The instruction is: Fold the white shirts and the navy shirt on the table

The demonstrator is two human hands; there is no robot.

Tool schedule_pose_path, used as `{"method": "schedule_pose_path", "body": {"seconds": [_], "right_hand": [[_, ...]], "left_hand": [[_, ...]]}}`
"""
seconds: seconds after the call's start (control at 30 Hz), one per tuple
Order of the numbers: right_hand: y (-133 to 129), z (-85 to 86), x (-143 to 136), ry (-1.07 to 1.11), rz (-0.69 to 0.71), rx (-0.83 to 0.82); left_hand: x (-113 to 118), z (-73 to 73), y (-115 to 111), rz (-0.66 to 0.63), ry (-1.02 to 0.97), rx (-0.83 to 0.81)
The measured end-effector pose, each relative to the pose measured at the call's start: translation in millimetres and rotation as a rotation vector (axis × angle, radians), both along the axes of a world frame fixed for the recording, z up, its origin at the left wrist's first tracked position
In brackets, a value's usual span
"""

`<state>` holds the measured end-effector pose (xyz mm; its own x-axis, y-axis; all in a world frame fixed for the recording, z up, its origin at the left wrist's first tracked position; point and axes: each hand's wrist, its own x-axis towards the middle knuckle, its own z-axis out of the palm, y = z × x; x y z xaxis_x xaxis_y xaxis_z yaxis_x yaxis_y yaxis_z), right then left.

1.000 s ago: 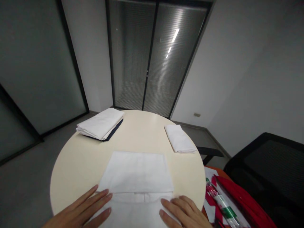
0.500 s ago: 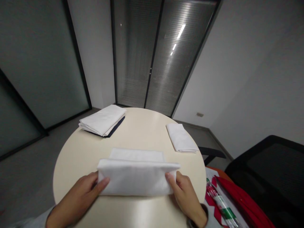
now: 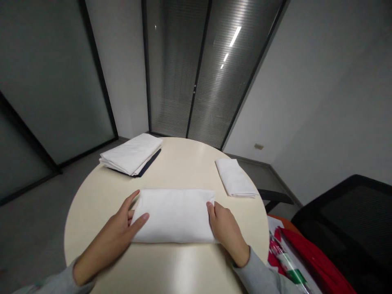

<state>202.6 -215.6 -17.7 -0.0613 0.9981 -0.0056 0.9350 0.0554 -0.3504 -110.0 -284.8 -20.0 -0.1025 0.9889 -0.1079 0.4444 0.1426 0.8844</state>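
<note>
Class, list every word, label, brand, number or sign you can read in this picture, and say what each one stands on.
None can be read.
Folded white cloth under both hands: plain.
White stack and small folded cloth: plain.
Red, white and green wrapper beside the table: its print is too blurred to read.

Folded cloth (image 3: pixel 174 215): white woven fabric, matt, smooth, faint creases. Desk (image 3: pixel 183 163): cream laminate, smooth, semi-gloss, soft glare near front edge. Stack at far left edge (image 3: pixel 131 153): matt white cloth over dark fabric. Sleeves (image 3: pixel 263 274): grey knit, matt.
</note>
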Motion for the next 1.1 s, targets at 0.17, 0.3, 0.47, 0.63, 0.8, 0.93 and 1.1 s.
{"method": "schedule_pose_path", "body": {"seconds": [0.17,0.3,0.47,0.63,0.8,0.93,1.1], "right_hand": [[-2.9,10.5,-10.3,-0.183,-0.047,-0.032],[-10.6,14.4,-12.9,-0.222,-0.053,-0.001],[-29.5,35.9,-23.5,-0.451,0.005,0.171],[-23.3,58.9,-54.4,-0.278,0.482,0.451],[1.4,29.8,-68.2,-0.111,0.738,0.168],[7.3,10.6,-64.6,-0.044,0.701,0.054],[6.9,9.1,-64.6,-0.033,0.677,0.075]], "left_hand": [[2.4,-1.8,18.6,0.012,0.433,0.027],[4.0,2.9,31.8,-0.088,0.707,-0.067],[8.4,8.5,37.7,-0.164,0.875,-0.085],[9.2,6.3,41.5,-0.166,0.868,-0.073],[8.0,13.8,34.0,-0.133,0.82,-0.107],[20.4,33.7,24.7,-0.072,0.959,0.147],[42.4,27.3,41.4,-0.417,0.839,0.488]]}}
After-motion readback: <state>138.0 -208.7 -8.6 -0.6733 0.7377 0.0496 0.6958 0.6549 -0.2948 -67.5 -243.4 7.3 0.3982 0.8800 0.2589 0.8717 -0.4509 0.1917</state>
